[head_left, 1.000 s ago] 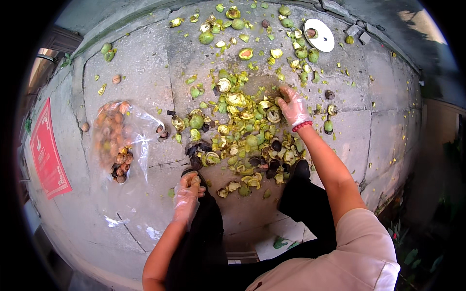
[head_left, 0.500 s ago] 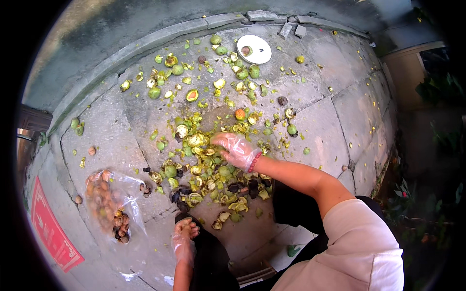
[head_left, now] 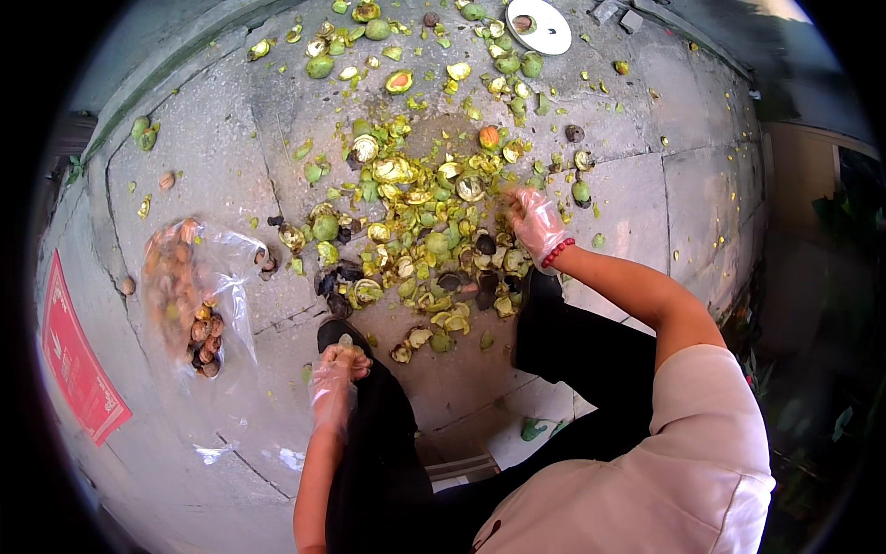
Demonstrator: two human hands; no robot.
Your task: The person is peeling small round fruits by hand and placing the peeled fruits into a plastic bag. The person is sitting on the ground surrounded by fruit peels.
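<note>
My left hand (head_left: pixel 340 367), in a clear plastic glove, is closed above my left shoe. A small pale tip shows at its fingers; what it belongs to is hidden. My right hand (head_left: pixel 535 222), gloved too and wearing a red bead bracelet (head_left: pixel 557 252), is at the right edge of the husk pile (head_left: pixel 415 198). Its fingers look loosely bent and apart, with nothing visible in them. Split green walnut husks, some blackened, make up the pile. An orange-brown walnut (head_left: pixel 488 138) lies at its far side, and a green walnut (head_left: pixel 325 227) at its left.
A clear plastic bag of shelled-out brown walnuts (head_left: pixel 205 332) lies at the left, beside a red printed sheet (head_left: pixel 78 355). A white plate (head_left: pixel 551 30) with a nut piece stands at the far side. Several green walnuts (head_left: pixel 319 66) and husk bits are scattered over the concrete slabs (head_left: pixel 212 138).
My right hand has moved right, from over the middle of the husk pile to its right edge. The view has tilted, so the ground sits higher in it. My left hand stays closed near my shoe.
</note>
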